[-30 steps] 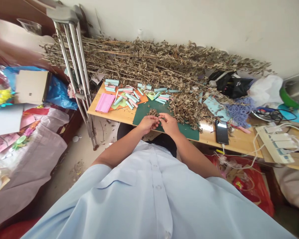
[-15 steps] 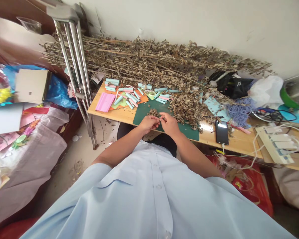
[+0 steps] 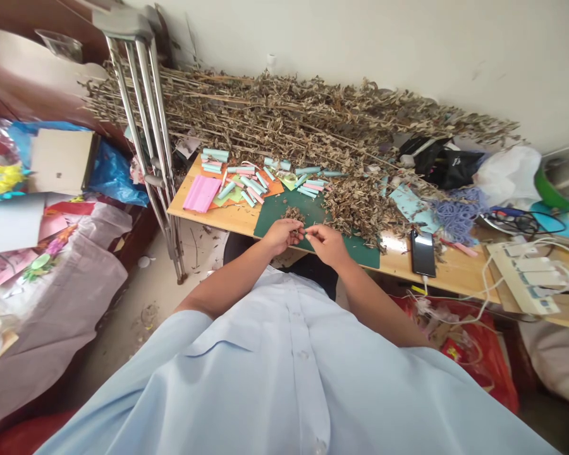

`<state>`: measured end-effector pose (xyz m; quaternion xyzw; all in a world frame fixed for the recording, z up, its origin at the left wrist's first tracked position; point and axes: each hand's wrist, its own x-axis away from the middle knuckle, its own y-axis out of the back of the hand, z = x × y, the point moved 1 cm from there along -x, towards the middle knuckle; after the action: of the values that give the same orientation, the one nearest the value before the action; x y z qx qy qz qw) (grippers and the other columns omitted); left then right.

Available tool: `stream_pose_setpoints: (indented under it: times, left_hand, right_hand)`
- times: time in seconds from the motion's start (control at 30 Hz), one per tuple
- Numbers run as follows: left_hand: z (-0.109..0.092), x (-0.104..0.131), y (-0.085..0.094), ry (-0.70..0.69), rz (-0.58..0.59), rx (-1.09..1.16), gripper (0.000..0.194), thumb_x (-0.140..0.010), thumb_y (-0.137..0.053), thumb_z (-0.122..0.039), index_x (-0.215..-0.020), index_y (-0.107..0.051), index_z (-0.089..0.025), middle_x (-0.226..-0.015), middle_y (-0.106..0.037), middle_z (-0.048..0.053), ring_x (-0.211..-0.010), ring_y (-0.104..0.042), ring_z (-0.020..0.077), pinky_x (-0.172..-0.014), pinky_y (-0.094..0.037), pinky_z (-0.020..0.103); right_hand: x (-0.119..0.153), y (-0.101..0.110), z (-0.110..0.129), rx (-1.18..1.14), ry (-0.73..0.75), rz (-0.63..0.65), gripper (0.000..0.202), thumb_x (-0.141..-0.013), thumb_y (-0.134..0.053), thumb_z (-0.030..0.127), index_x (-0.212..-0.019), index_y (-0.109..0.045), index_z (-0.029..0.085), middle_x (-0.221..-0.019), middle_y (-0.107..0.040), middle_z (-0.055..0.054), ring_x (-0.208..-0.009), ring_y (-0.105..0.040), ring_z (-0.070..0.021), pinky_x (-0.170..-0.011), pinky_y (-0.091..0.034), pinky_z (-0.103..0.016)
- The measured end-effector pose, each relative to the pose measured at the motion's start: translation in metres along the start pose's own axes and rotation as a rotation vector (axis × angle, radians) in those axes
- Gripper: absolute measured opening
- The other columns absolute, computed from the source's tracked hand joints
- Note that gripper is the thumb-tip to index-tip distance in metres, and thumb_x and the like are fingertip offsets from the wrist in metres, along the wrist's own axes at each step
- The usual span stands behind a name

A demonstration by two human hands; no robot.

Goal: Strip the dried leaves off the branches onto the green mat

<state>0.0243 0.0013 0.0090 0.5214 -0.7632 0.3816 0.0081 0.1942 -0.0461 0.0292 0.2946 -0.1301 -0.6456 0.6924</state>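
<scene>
Over the near edge of a green mat [image 3: 270, 215], my left hand [image 3: 282, 236] and my right hand [image 3: 328, 245] meet almost fingertip to fingertip. Both are closed in a pinch on something too small to make out. Just beyond my left hand lies a little heap of dried leaf bits [image 3: 292, 213]. A larger pile of dried leaves [image 3: 353, 208] covers the mat's right side, past my right hand. Behind the mat are several small pink and blue paper rolls [image 3: 253, 185] and a folded pink sheet [image 3: 201, 193].
Long dried plant stalks [image 3: 265, 114] lie along the wall. Crutches [image 3: 145, 107] lean at the table's left end. To the right are a phone [image 3: 422, 253] on a cable, purple yarn [image 3: 459, 205] and a power strip [image 3: 524, 272]. A red bag [image 3: 493, 354] sits below.
My right hand has shifted slightly right and turned, its fingers now lower and more curled. My left hand stays nearly in place. The whole view has shifted a little.
</scene>
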Motion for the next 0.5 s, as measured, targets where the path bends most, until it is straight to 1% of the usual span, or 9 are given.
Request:
stream_pose_setpoints:
  times: [0.07, 0.1, 0.17, 0.23, 0.33, 0.5]
  left_hand:
    - [-0.001, 0.001, 0.001, 0.009, -0.01, 0.044, 0.012, -0.08, -0.062, -0.011, -0.091, -0.065, -0.007, -0.074, -0.068, 0.009, -0.06, -0.066, 0.0153, -0.058, -0.054, 0.026]
    - [-0.002, 0.002, 0.001, 0.015, -0.013, 0.064, 0.014, -0.079, -0.06, -0.008, -0.092, -0.065, -0.007, -0.075, -0.069, 0.011, -0.063, -0.068, 0.017, -0.063, -0.057, 0.029]
    - [-0.003, 0.002, 0.001, 0.022, -0.01, 0.102, 0.021, -0.076, -0.054, -0.003, -0.094, -0.065, -0.005, -0.08, -0.07, 0.013, -0.07, -0.071, 0.0196, -0.071, -0.06, 0.034]
    - [-0.002, 0.003, 0.001, 0.03, 0.004, 0.128, 0.028, -0.072, -0.05, 0.002, -0.095, -0.066, -0.004, -0.083, -0.071, 0.014, -0.073, -0.072, 0.0199, -0.076, -0.061, 0.036]
    - [-0.002, 0.003, 0.0, 0.043, 0.01, 0.133, 0.033, -0.069, -0.049, 0.005, -0.095, -0.066, -0.005, -0.082, -0.072, 0.013, -0.072, -0.072, 0.0187, -0.078, -0.061, 0.037]
    - [-0.001, 0.003, -0.002, 0.029, 0.019, 0.088, 0.026, -0.072, -0.052, 0.002, -0.091, -0.067, -0.006, -0.08, -0.072, 0.012, -0.067, -0.07, 0.0165, -0.075, -0.06, 0.034]
  right_hand:
    - [0.006, 0.001, 0.003, 0.041, 0.041, 0.081, 0.018, -0.088, -0.064, 0.034, -0.098, -0.074, 0.023, -0.087, -0.075, -0.003, -0.068, -0.065, -0.0174, -0.069, -0.053, -0.032]
    - [0.008, 0.002, 0.003, 0.065, 0.05, 0.096, 0.017, -0.088, -0.065, 0.035, -0.096, -0.075, 0.024, -0.087, -0.075, -0.003, -0.068, -0.065, -0.0175, -0.069, -0.053, -0.032]
    - [0.009, 0.002, 0.003, 0.1, 0.039, 0.068, 0.016, -0.089, -0.065, 0.035, -0.094, -0.075, 0.024, -0.087, -0.076, -0.003, -0.068, -0.066, -0.018, -0.07, -0.053, -0.033]
    - [0.008, 0.002, 0.004, 0.119, 0.015, -0.01, 0.018, -0.091, -0.062, 0.036, -0.094, -0.075, 0.024, -0.088, -0.076, -0.004, -0.072, -0.067, -0.019, -0.072, -0.053, -0.033]
    - [0.003, 0.0, 0.007, 0.166, 0.025, -0.079, 0.019, -0.093, -0.06, 0.034, -0.098, -0.076, 0.024, -0.092, -0.075, -0.005, -0.08, -0.068, -0.0205, -0.076, -0.053, -0.034]
    - [-0.006, -0.008, 0.012, 0.343, 0.037, -0.027, 0.02, -0.09, -0.062, 0.027, -0.106, -0.074, 0.026, -0.104, -0.072, -0.006, -0.096, -0.066, -0.0229, -0.082, -0.052, -0.034]
